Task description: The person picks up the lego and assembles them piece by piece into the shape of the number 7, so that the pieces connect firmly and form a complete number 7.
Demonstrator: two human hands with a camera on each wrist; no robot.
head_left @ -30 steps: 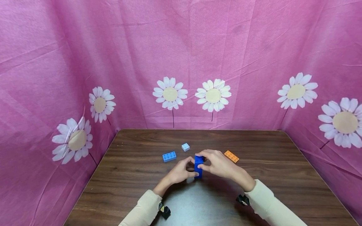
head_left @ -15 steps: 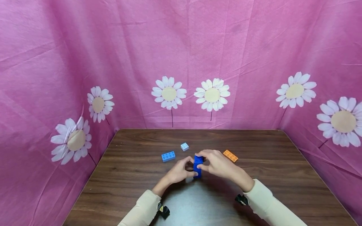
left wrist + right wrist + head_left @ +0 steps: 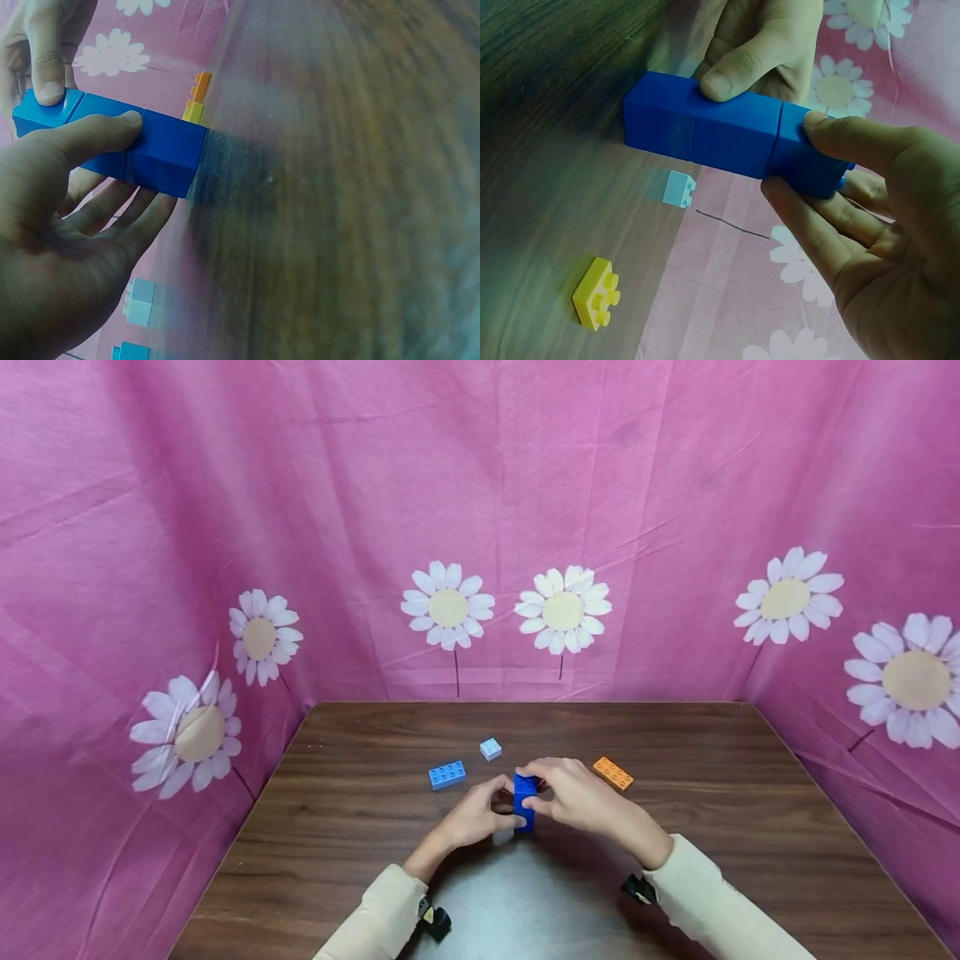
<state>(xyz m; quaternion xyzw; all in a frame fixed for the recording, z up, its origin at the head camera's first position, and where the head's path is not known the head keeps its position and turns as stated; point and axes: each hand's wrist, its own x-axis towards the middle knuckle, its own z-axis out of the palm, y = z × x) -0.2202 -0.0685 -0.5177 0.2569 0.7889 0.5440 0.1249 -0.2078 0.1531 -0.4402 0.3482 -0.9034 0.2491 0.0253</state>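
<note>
A stack of three dark blue toy building bricks (image 3: 524, 806) stands upright on the table in front of me. My left hand (image 3: 474, 817) grips its lower part, the thumb lying across the middle and bottom bricks in the left wrist view. Higher up, my right hand (image 3: 581, 795) pinches the top brick (image 3: 804, 154) between thumb and fingers. Thin seams show between the bricks in both wrist views. The studs on top are partly covered by the right fingers.
Behind the hands lie a mid-blue brick (image 3: 447, 775), a small light blue brick (image 3: 491, 749) and, to the right, an orange brick (image 3: 613, 773). A yellow brick (image 3: 596, 294) shows in the right wrist view. Pink flowered cloth (image 3: 502, 510) walls the wooden table (image 3: 360, 727).
</note>
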